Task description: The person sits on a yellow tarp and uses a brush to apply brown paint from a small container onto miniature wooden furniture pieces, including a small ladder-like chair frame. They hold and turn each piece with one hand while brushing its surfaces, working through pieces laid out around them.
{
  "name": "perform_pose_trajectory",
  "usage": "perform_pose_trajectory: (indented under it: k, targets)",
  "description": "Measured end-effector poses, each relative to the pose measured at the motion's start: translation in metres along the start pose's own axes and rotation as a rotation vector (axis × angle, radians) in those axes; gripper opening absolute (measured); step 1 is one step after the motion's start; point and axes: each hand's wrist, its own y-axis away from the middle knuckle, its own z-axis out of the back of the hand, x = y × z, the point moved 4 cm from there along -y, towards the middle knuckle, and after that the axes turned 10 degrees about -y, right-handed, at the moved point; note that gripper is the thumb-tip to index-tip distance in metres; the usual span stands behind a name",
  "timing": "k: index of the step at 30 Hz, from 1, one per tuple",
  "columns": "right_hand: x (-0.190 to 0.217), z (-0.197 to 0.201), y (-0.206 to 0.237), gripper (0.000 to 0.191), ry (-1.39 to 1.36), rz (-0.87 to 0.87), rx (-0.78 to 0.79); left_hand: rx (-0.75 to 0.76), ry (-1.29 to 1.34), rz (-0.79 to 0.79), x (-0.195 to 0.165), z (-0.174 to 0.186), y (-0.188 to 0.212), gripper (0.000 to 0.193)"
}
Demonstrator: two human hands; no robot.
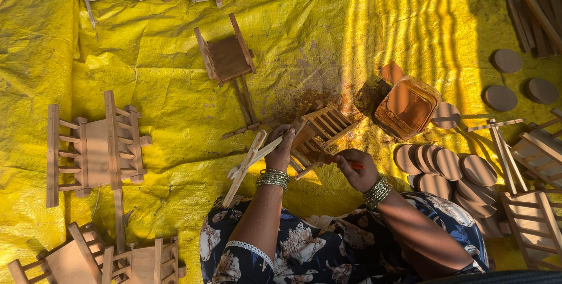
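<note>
Down on the yellow tarp (175,44), her left hand (281,149) clasps one slatted wooden cart (319,134) — fingers closed round its frame — while the right hand (354,170) pinches a brush (336,160) against it. One paint tub (408,107) sits just beside; roughly ten wooden discs (448,170) lie heaped nearby.

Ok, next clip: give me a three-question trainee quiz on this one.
1. True or false: the left hand grips the slatted frame.
2. Which hand holds the orange-handled brush? A left, B right.
3. What lies stacked right of the hands, under the tub?

Key: 1 true. 2 B. 3 round wooden discs.
</note>
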Motion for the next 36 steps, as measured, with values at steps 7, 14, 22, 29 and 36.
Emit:
perform_pose_trajectory:
  k: [7,14,22,29,36]
  targets:
    - [0.011,0.011,0.000,0.026,0.001,0.073,-0.034,-0.032,-0.080,-0.015,-0.009,0.001,0.003,0.032]
    - [0.030,-0.028,0.002,0.026,0.055,0.080,0.013,-0.038,-0.040,-0.003,-0.006,0.001,0.002,0.032]
    - [0.025,-0.010,0.002,0.023,0.094,0.037,0.087,-0.027,-0.019,-0.019,-0.006,-0.002,0.002,0.031]
    - [-0.010,-0.006,0.003,0.032,-0.149,-0.163,-0.140,-0.033,-0.047,-0.001,-0.011,-0.001,0.003,0.029]
    - [-0.031,-0.012,-0.003,0.038,-0.168,-0.271,-0.061,-0.038,-0.019,0.022,-0.013,0.000,0.004,0.028]
